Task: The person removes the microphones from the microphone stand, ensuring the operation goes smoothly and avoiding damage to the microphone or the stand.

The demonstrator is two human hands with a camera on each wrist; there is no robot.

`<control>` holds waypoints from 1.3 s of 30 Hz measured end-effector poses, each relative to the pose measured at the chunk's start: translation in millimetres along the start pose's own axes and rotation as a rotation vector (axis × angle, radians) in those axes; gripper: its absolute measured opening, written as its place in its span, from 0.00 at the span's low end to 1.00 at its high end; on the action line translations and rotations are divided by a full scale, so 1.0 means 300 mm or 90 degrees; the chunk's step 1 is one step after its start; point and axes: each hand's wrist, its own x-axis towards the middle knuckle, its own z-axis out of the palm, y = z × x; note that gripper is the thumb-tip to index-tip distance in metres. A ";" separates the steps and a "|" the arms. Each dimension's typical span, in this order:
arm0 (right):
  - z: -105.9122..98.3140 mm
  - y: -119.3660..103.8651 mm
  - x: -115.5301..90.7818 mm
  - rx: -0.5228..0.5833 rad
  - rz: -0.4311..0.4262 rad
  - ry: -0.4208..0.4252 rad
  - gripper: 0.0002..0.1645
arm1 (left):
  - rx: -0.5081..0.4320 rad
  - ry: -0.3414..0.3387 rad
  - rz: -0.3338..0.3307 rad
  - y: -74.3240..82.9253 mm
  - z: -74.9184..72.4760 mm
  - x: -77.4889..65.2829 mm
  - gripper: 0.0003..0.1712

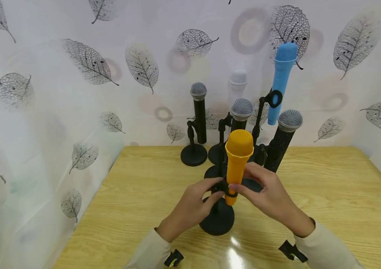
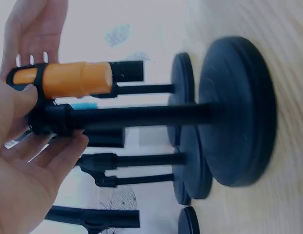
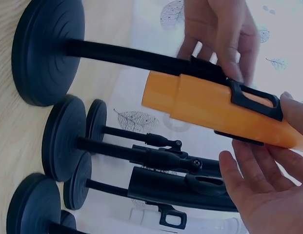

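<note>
An orange microphone (image 1: 239, 157) stands nearly upright, head up, with its lower body in the black ring clip (image 3: 256, 100) of a short microphone stand. That stand's round black base (image 1: 218, 220) rests on the table, nearest to me. My left hand (image 1: 193, 205) pinches the joint below the clip (image 2: 49, 119) between thumb and fingers. From the other side, my right hand (image 1: 271, 194) holds the orange microphone, its thumb in front at the clip and its fingers behind the body. In the right wrist view the microphone's tail (image 3: 158, 92) sticks out past the clip along the pole.
Behind stand several more microphones on stands: a black one (image 1: 199, 116) at left, a white one (image 1: 238, 84), a blue one (image 1: 281, 82) high up, and a tilted black one (image 1: 281, 144) at right. The wooden table (image 1: 143, 179) meets a leaf-patterned backdrop (image 1: 163, 74).
</note>
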 end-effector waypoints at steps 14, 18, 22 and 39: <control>0.026 -0.012 0.003 0.042 -0.010 0.064 0.29 | -0.015 0.052 0.033 -0.014 0.006 0.012 0.13; 0.025 -0.018 0.009 0.018 -0.024 0.073 0.29 | 0.001 0.043 0.037 -0.018 0.008 0.016 0.13; 0.021 -0.024 0.013 -0.018 -0.019 0.074 0.28 | 0.006 0.032 0.030 -0.017 0.007 0.019 0.12; 0.021 -0.040 0.022 -0.059 0.018 0.066 0.24 | 0.003 0.014 0.029 -0.013 -0.006 0.025 0.12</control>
